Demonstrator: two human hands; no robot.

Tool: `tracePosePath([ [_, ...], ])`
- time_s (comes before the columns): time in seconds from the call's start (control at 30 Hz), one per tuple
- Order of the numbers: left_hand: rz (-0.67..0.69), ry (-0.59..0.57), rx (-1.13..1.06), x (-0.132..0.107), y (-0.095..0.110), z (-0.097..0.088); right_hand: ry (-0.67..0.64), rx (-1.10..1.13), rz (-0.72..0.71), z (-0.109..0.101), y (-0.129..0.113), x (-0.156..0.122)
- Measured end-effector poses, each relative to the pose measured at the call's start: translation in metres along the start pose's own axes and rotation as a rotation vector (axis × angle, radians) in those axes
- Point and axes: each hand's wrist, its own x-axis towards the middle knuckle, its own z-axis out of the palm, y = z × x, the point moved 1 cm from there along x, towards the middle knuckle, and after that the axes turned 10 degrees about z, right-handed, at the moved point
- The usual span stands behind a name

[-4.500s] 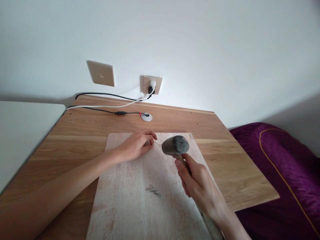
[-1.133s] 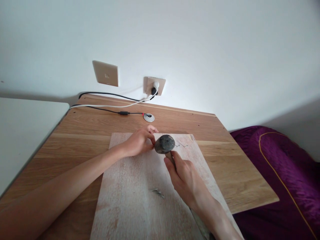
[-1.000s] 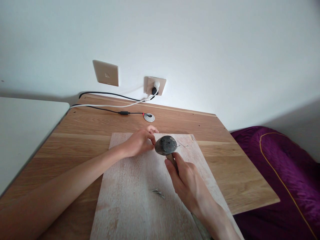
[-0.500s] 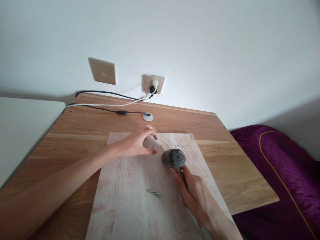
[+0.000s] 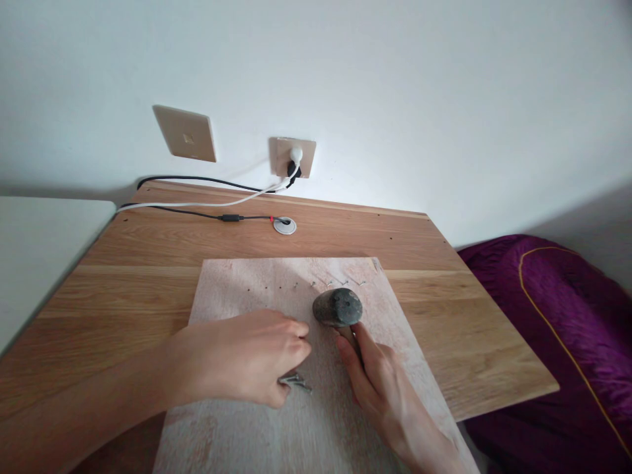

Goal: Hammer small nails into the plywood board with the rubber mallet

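Observation:
My right hand (image 5: pixel 388 388) is wrapped around the handle of a rubber mallet (image 5: pixel 338 307), whose dark, worn head is raised above the board. Over the middle of the whitewashed wooden board (image 5: pixel 237 428) is my left hand (image 5: pixel 257 355), its fingers curled down at a small pile of loose nails (image 5: pixel 296 382). The fingertips are partly hidden, so whether a nail is between them does not show. Beyond the mallet, several nails (image 5: pixel 330 283) stand in a row in the board near its far edge. Small dark holes (image 5: pixel 266 288) continue that row to the left.
The board lies on a wooden desk (image 5: pixel 474 329). Behind it, black and white cables run to a wall socket (image 5: pixel 296 158) and a round cable grommet (image 5: pixel 285 226). A white surface (image 5: pixel 49 250) borders the left side; purple fabric (image 5: pixel 548 329) lies at the right.
My left hand has moved back toward me from beside the nail row to the loose nails, its fingers now curled. The mallet stays in my right hand, nearly still; the view has shifted slightly.

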Motion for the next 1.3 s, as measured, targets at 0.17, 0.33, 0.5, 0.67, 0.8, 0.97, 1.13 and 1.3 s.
tracePosePath([
  [0.17, 0.021, 0.020, 0.029, 0.002, -0.002, 0.006, -0.097, 0.057, 0.052, 0.002, 0.002, 0.001],
  [0.33, 0.025, 0.016, -0.006, 0.003, 0.001, 0.008, -0.097, 0.031, 0.075, 0.002, 0.002, 0.002],
  [0.5, 0.056, 0.019, -0.004, 0.004, 0.001, 0.009, -0.105, 0.057, 0.075, 0.001, 0.002, 0.001],
  [0.67, 0.096, 0.060, 0.033, 0.002, 0.000, 0.011, -0.108, 0.079, 0.074, 0.001, 0.001, -0.001],
  [0.8, 0.107, 0.073, 0.033, 0.002, -0.001, 0.010, -0.112, 0.071, 0.087, 0.002, 0.001, 0.000],
  [0.97, 0.115, 0.061, 0.013, 0.001, 0.000, 0.005, -0.129, 0.094, 0.099, 0.002, 0.001, 0.001],
  [1.13, 0.137, 0.088, 0.011, 0.000, -0.001, 0.007, -0.126, 0.088, 0.082, 0.001, 0.002, 0.000],
  [1.3, 0.122, 0.113, -0.070, 0.000, -0.002, -0.002, -0.124, 0.089, 0.078, 0.000, 0.000, 0.000],
])
